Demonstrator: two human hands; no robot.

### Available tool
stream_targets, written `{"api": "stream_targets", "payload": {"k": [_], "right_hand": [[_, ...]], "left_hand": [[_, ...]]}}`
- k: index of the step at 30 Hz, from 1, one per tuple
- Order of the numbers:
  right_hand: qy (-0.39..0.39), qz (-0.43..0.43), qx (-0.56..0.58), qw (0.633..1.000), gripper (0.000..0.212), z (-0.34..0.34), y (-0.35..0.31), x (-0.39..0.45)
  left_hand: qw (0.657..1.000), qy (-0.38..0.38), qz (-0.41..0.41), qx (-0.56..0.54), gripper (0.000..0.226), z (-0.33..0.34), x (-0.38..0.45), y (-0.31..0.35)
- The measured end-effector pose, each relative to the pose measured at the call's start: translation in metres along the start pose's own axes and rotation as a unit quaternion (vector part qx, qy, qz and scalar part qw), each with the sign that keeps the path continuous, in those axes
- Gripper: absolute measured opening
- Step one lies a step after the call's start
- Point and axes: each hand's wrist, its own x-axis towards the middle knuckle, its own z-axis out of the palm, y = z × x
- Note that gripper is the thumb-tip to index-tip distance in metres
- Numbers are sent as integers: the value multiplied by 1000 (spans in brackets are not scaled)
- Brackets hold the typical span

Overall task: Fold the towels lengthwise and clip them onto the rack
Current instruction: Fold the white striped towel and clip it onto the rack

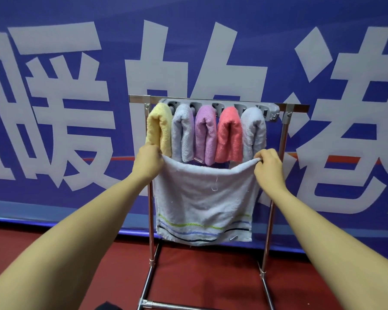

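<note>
Our left grip (147, 163) pinches the top left corner of a white towel (203, 202), fingers curled round the edge, and our right grip (268, 167) pinches the top right corner the same way. Between them the top edge sags in a shallow curve and the towel hangs flat in front of the rack (285, 130), with green, blue and dark stripes near its lower hem.

We stand on a dark red floor (206, 271) facing a blue banner (54, 130) printed with large white characters; a red band crosses it behind the rack. The rack is a chrome frame with a top bar, two uprights and a floor bar near us.

A grey clip strip (220, 105) is fixed along the top bar. Five folded towels hang from it side by side: a yellow towel (159, 128) at the left, a pale towel (184, 133), a purple towel (205, 135), a coral towel (230, 135) and a grey towel (254, 133) at the right. The strip's right end, beyond the grey towel, carries no towel. Our left grip sits just below the yellow towel, our right just below the grey one.
</note>
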Motion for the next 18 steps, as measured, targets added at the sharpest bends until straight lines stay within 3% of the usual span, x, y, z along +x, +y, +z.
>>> {"api": "stream_targets", "payload": {"k": [10,14,18], "right_hand": [[-48,-259,-23,964,24,26,-26,-8],[-20,-285,-81,955,29,32,-38,-14],[-38,-246,-40,968,17,44,-41,-20]], "left_hand": [[985,-27,172,-9,19,30,2,43],[972,-43,209,-101,22,32,-4,63],[954,-103,224,-173,24,29,-12,80]]}}
